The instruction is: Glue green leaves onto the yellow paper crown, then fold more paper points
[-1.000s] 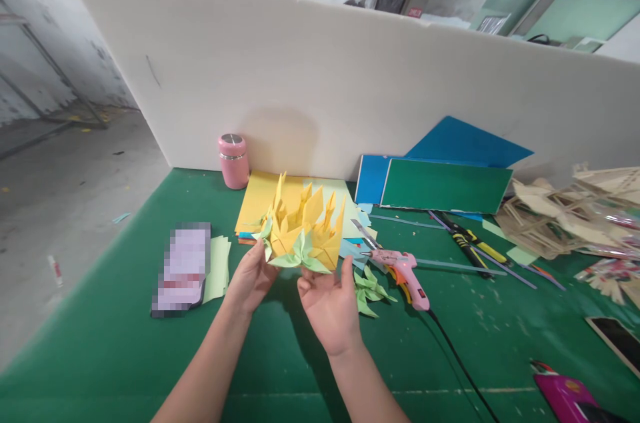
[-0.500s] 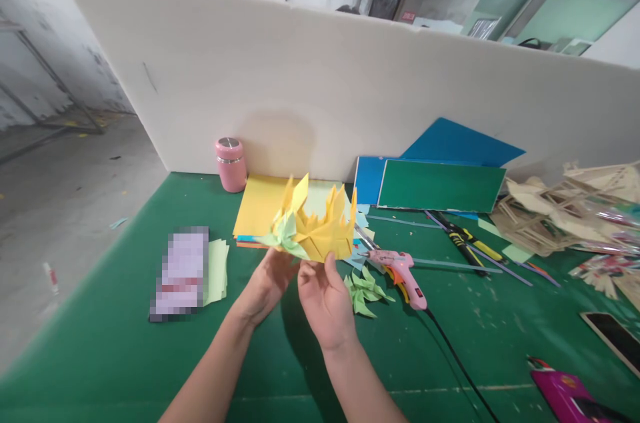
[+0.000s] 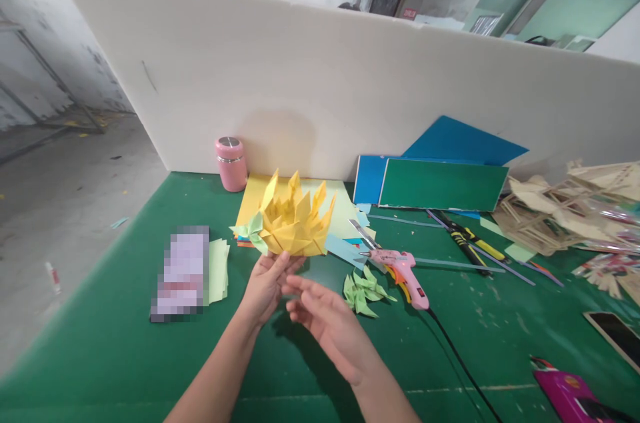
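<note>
A yellow folded-paper flower [image 3: 296, 226] with pointed petals is held up over the table, a pale green paper leaf [image 3: 255, 231] sticking out at its left side. My left hand [image 3: 270, 283] grips the flower from below, thumb at its lower edge. Just to the right and lower, my right hand [image 3: 325, 319] is off the flower, its fingers apart and holding nothing. Several loose green paper leaves [image 3: 365, 289] lie on the table to the right of that hand, beside a pink glue gun [image 3: 400, 269].
Yellow and pale green paper sheets [image 3: 340, 199] lie behind the flower, near a pink thermos [image 3: 231, 166]. Black-and-yellow pliers [image 3: 470, 243], paper strips and a phone [image 3: 615, 336] are on the right. The glue gun's cord [image 3: 457, 359] runs toward the front. A white board [image 3: 300, 76] stands behind.
My right hand has let go of the flower and moved down with its fingers spread. The flower has shifted left and turned, now held by my left hand alone.
</note>
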A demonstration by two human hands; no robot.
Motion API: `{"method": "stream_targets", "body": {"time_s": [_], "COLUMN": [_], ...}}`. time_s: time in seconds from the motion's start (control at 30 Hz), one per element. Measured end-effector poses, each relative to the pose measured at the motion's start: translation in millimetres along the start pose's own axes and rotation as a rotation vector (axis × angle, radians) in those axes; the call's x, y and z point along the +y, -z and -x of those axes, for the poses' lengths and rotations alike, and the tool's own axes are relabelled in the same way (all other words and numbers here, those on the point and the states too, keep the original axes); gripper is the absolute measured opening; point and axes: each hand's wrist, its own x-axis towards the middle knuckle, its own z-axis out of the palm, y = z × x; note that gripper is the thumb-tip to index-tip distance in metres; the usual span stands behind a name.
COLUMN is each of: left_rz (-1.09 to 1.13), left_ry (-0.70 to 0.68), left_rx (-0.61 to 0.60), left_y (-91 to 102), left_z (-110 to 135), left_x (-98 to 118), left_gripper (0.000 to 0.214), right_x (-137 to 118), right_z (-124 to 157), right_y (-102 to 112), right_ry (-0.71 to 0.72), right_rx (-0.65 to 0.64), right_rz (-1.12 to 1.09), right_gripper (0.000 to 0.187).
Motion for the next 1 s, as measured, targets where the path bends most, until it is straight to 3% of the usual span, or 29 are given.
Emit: {"method": "stream_targets", "body": {"time_s": [0.07,0.17,0.23,0.3,0.37,0.47,0.53,0.67,0.8,0.9,1.0], "left_rz": [0.041,0.071,0.070,0.060,0.047,0.030,0.021,0.027,0.033,0.031,0.023], "left_ry": [-0.030,-0.046,-0.052,-0.056,-0.061,-0.069,-0.068,-0.068,-0.071,-0.066,-0.060], "left_rx": [0.024,0.037,0.041,0.049,0.062,0.082,0.094,0.112,0.115,0.115,0.114], "left_y": [0.6,0.7,0.1,-0.7,-1.2,-1.2,-1.0,-0.7,-0.8,-1.0,-0.5], "left_z": [-1.7,-3.0,-3.0,-2.8,-2.6,-2.5,-2.5,-2.4,-2.8,-3.0,-3.0], "left_x": [0.5,0.8,0.7,0.5,0.2,0.3,0.7,1.4,1.0,-0.1,-1.6], "left_gripper": [0.034,0.038,0.037,0.036,0.035,0.032,0.030,0.029,0.030,0.031,0.032], "right_x": [-15.6,-47.7,-68.2,-82.2,-87.5,-84.7,-82.2,-85.7,-91.2,-88.4,-78.2], "right_z": [12.7,23.3,26.2,27.9,29.3,30.3,30.2,30.3,31.0,29.9,25.7], "right_y": [17.9,62.1,96.7,126.8,146.6,156.1,155.6,155.6,149.3,128.6,99.2], "right_ry": [0.116,0.447,0.464,0.396,0.202,0.015,0.031,0.078,0.198,0.269,0.313], "right_rx": [0.065,0.564,0.841,0.991,0.954,0.735,0.690,0.756,0.816,0.701,0.502], "right_rz": [0.424,0.951,1.212,1.386,1.390,1.229,1.207,1.266,1.093,0.819,0.595], "right_gripper": [0.032,0.037,0.043,0.045,0.045,0.046,0.045,0.046,0.048,0.049,0.044]}}
